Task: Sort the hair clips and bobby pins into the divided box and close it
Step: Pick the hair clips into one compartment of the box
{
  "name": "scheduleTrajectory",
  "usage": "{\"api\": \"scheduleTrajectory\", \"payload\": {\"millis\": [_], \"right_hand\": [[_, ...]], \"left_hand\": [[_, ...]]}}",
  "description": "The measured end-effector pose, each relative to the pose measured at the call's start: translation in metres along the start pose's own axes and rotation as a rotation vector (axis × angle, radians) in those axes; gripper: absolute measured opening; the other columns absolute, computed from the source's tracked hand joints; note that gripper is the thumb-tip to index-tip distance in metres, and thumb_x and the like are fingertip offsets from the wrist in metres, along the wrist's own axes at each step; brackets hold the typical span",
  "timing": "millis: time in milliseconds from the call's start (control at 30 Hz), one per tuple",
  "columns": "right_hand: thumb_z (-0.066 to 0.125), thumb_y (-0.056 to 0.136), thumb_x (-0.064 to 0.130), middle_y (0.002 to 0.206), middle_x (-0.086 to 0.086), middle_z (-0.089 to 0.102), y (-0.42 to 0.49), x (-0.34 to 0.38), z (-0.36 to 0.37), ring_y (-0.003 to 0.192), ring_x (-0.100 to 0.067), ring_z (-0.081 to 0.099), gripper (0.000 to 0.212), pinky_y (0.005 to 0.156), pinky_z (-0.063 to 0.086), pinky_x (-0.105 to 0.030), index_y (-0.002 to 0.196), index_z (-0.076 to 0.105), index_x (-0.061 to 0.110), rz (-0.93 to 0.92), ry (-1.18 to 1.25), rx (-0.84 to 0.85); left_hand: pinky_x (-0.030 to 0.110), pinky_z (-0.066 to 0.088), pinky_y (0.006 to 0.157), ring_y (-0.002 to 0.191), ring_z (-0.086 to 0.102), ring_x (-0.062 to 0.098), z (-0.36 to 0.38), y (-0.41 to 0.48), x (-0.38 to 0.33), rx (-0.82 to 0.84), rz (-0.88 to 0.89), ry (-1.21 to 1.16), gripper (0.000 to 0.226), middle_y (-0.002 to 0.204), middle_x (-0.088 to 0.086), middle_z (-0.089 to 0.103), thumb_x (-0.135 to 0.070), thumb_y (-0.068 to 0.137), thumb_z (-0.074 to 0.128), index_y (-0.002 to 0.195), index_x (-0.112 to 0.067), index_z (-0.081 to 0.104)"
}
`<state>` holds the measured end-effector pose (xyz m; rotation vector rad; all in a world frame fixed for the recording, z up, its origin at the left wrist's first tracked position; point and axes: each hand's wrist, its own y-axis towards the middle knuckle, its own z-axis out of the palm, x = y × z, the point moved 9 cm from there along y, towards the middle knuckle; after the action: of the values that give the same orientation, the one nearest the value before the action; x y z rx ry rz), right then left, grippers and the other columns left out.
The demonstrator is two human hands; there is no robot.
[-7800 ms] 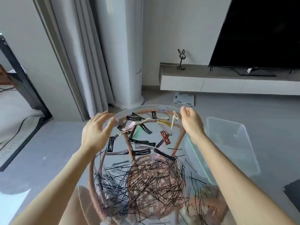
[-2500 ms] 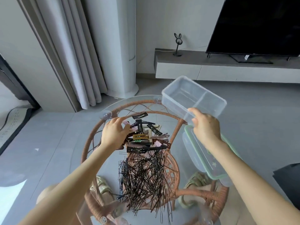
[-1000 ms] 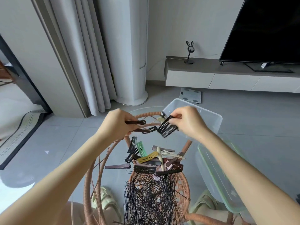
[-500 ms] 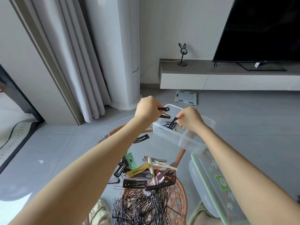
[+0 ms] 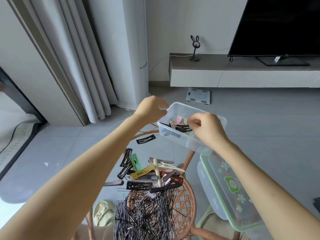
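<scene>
Hovering over the divided box [image 5: 174, 138], R hand [image 5: 207, 128] curls its fingers; can't tell if it pinches anything. L hand [image 5: 151, 109] blurred at box's far-left corner, grip unclear. Left compartment holds black, pink, yellow clips [image 5: 181, 126]; other compartment hidden. Hair clips [image 5: 147, 174], bobby pins [image 5: 145, 215] mid-table; lid [image 5: 218, 187] at right edge.

— What colour is the box [image 5: 176, 141]?
— Clear. Inside it are a pink clip [image 5: 178, 120] and black clips [image 5: 183, 128].
— And the loose ones?
— A green clip [image 5: 136, 161], a yellow clip [image 5: 142, 171], and black bobby pins [image 5: 143, 217] over brown woven rattan [image 5: 183, 198].
— The lid [image 5: 230, 186]?
— Clear with a pale green rim and a green flower print.
</scene>
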<state>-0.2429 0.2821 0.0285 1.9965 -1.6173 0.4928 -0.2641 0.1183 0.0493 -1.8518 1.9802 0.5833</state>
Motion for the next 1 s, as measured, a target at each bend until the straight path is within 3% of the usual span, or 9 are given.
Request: {"api": "scheduleTrajectory", "payload": {"millis": [100, 200, 367, 433, 500, 633, 733, 833, 1000], "right_hand": [[0.065, 0.082, 0.032, 0.102, -0.005, 0.068, -0.039, 0.016, 0.034, 0.087, -0.019, 0.061, 0.034, 0.074, 0.045, -0.028, 0.110, 0.064, 0.014, -0.042, -0.115, 0.276], [0.059, 0.077, 0.057, 0.123, -0.008, 0.055, -0.071, 0.009, 0.076, 0.107, -0.025, 0.054, 0.066, 0.086, 0.044, -0.034, 0.125, 0.050, 0.014, -0.011, -0.315, 0.541], [0.057, 0.063, 0.074, 0.129, -0.013, 0.041, -0.079, 0.018, 0.111, 0.119, -0.033, 0.040, 0.090, 0.098, 0.038, -0.049, 0.129, 0.041, 0.015, 0.025, -0.422, 0.589], [0.061, 0.065, 0.069, 0.129, -0.011, 0.040, -0.081, 0.032, 0.123, 0.119, -0.031, 0.040, 0.087, 0.094, 0.038, -0.047, 0.132, 0.039, 0.017, -0.023, -0.426, 0.608], [0.065, 0.069, 0.060, 0.129, -0.009, 0.042, -0.084, 0.042, 0.131, 0.118, -0.029, 0.043, 0.080, 0.089, 0.041, -0.041, 0.133, 0.038, 0.021, -0.060, -0.410, 0.619], [0.070, 0.073, 0.045, 0.126, -0.007, 0.049, -0.084, 0.055, 0.135, 0.113, -0.027, 0.051, 0.069, 0.085, 0.045, -0.037, 0.132, 0.042, 0.022, -0.080, -0.332, 0.593], [0.072, 0.073, 0.039, 0.119, -0.005, 0.056, -0.082, 0.060, 0.129, 0.104, -0.026, 0.057, 0.059, 0.078, 0.044, -0.033, 0.126, 0.050, 0.022, -0.095, -0.317, 0.541], [0.071, 0.075, 0.025, 0.113, -0.006, 0.064, -0.078, 0.061, 0.119, 0.098, -0.026, 0.060, 0.041, 0.076, 0.045, -0.031, 0.115, 0.060, 0.018, -0.081, -0.237, 0.474], [0.066, 0.079, 0.007, 0.113, -0.005, 0.066, -0.071, 0.061, 0.096, 0.098, -0.021, 0.059, 0.027, 0.072, 0.038, -0.025, 0.103, 0.068, 0.019, -0.085, -0.141, 0.361]], "left_hand": [[0.031, 0.049, 0.086, 0.099, 0.066, 0.023, -0.006, -0.033, 0.040, 0.103, -0.107, 0.122, 0.032, 0.119, 0.005, 0.065, -0.027, 0.086, 0.059, 0.116, -0.016, 0.062], [0.037, 0.050, 0.092, 0.104, 0.064, 0.024, 0.019, -0.076, 0.088, 0.360, -0.218, 0.333, 0.053, 0.127, 0.005, 0.058, -0.049, 0.086, 0.052, 0.129, -0.018, 0.050], [0.041, 0.041, 0.100, 0.124, 0.042, 0.035, 0.049, -0.122, 0.118, 0.447, -0.228, 0.422, 0.082, 0.140, 0.018, 0.036, -0.062, 0.073, 0.059, 0.141, -0.025, 0.031], [0.045, 0.041, 0.100, 0.124, 0.038, 0.037, 0.056, -0.127, 0.117, 0.448, -0.224, 0.381, 0.086, 0.138, 0.020, 0.032, -0.057, 0.068, 0.068, 0.141, -0.033, 0.029], [0.044, 0.046, 0.096, 0.117, 0.042, 0.036, 0.060, -0.124, 0.115, 0.429, -0.212, 0.305, 0.078, 0.132, 0.018, 0.035, -0.050, 0.064, 0.074, 0.133, -0.034, 0.040], [0.034, 0.052, 0.081, 0.094, 0.053, 0.025, 0.056, -0.118, 0.108, 0.363, -0.176, 0.208, 0.050, 0.109, 0.009, 0.058, -0.035, 0.066, 0.077, 0.110, -0.017, 0.061], [0.029, 0.046, 0.070, 0.081, 0.050, 0.019, 0.052, -0.118, 0.099, 0.332, -0.168, 0.155, 0.037, 0.089, 0.002, 0.057, -0.025, 0.071, 0.074, 0.104, -0.010, 0.066], [0.023, 0.040, 0.059, 0.076, 0.049, 0.018, 0.045, -0.119, 0.094, 0.297, -0.152, 0.162, 0.032, 0.087, 0.003, 0.058, -0.025, 0.074, 0.073, 0.103, -0.012, 0.068], [0.025, 0.044, 0.062, 0.073, 0.054, 0.018, 0.025, -0.118, 0.092, 0.198, -0.141, 0.150, 0.031, 0.098, 0.006, 0.069, -0.026, 0.075, 0.071, 0.103, -0.012, 0.069]]}}
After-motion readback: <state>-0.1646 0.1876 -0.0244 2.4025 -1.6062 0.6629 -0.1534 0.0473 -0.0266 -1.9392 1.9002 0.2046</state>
